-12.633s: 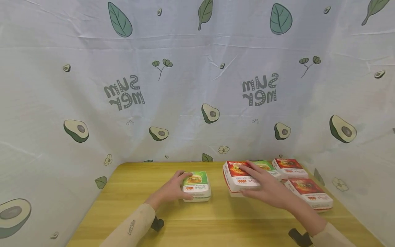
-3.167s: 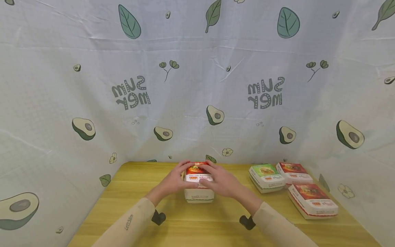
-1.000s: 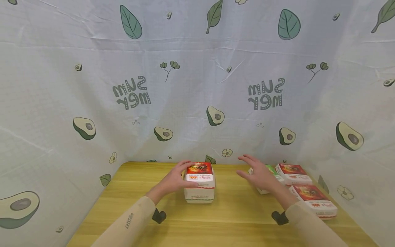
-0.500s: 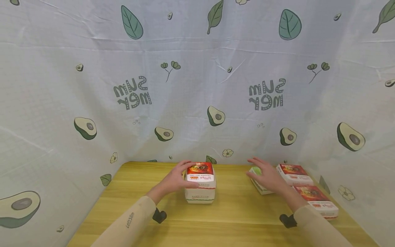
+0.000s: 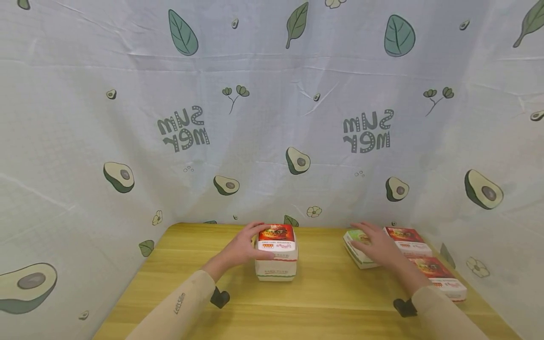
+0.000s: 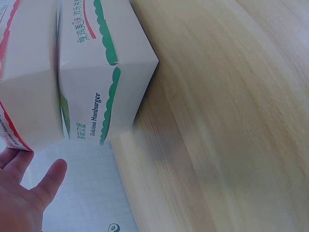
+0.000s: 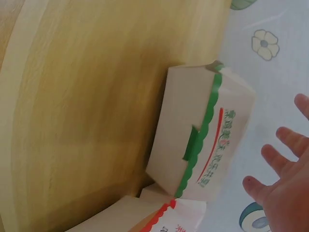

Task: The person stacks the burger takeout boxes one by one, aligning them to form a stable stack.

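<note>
- Red-topped burger box [image 5: 277, 244] sits upright on a green-trimmed box [image 5: 275, 270], near the middle of the table [image 5: 314, 302]; two-high stack, lids shut.
- Left wrist view: "Delicious Hamburger" printed on the lower box's side, thin gap showing between the two boxes.
- Left hand [image 5: 240, 248]: loose grip on the upper box from its left, thumb at the front, fingers over the top and back; one finger sticks out free.
- Green-topped box [image 7: 200, 133]: on the table, right of the stack and well apart from it, partly covered by a hand in the head view.
- Right hand [image 5: 378, 245]: over that box, fingers spread, nothing gripped; right wrist view shows fingertips clear of it.
- Two more red-topped boxes at the table's right: rear one [image 5: 407, 242], front one [image 5: 437, 278], the latter partly behind the right forearm.
- Both sleeves [image 5: 182, 302] beige, lettering on the left; black piece [image 5: 219, 297] at each wrist.
- Behind: pale cloth [image 5: 255, 123], avocado and leaf prints, mirrored "summer".
</note>
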`<act>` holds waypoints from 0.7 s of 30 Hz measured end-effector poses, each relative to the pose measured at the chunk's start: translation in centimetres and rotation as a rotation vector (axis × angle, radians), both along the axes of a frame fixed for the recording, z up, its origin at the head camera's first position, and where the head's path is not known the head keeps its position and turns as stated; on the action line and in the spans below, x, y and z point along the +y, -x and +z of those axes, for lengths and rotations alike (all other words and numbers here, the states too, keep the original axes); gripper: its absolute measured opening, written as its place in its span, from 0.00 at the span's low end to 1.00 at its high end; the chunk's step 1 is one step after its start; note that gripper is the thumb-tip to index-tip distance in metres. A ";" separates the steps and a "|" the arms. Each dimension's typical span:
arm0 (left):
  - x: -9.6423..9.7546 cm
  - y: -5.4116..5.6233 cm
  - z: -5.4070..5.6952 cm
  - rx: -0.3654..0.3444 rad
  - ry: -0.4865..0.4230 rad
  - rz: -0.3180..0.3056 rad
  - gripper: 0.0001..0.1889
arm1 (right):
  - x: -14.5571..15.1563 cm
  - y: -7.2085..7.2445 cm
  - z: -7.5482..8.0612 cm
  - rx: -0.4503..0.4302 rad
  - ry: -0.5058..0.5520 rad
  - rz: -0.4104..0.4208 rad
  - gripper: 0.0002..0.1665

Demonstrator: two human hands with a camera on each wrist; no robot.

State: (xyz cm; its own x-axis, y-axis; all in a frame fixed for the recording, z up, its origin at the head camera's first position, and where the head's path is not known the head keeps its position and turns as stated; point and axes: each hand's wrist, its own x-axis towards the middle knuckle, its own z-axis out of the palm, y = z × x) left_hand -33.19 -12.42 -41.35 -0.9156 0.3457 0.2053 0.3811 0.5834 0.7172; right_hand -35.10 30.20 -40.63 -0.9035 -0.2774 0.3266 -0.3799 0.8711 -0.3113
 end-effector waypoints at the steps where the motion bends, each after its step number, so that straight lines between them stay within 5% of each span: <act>1: 0.0 0.0 0.0 0.000 0.001 0.000 0.45 | 0.2 0.0 -0.1 -0.010 0.004 -0.005 0.36; 21: 0.0 0.1 -0.2 0.012 -0.007 -0.002 0.45 | 2.1 0.5 -1.5 -0.075 -0.024 -0.069 0.39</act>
State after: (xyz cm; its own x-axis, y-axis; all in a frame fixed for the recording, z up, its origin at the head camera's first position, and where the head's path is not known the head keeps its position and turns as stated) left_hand -33.27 -12.46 -41.55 -0.9125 0.3459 0.2185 0.3907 0.5780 0.7164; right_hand -35.59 32.35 -42.15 -0.9422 -0.2210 0.2517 -0.2957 0.9018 -0.3151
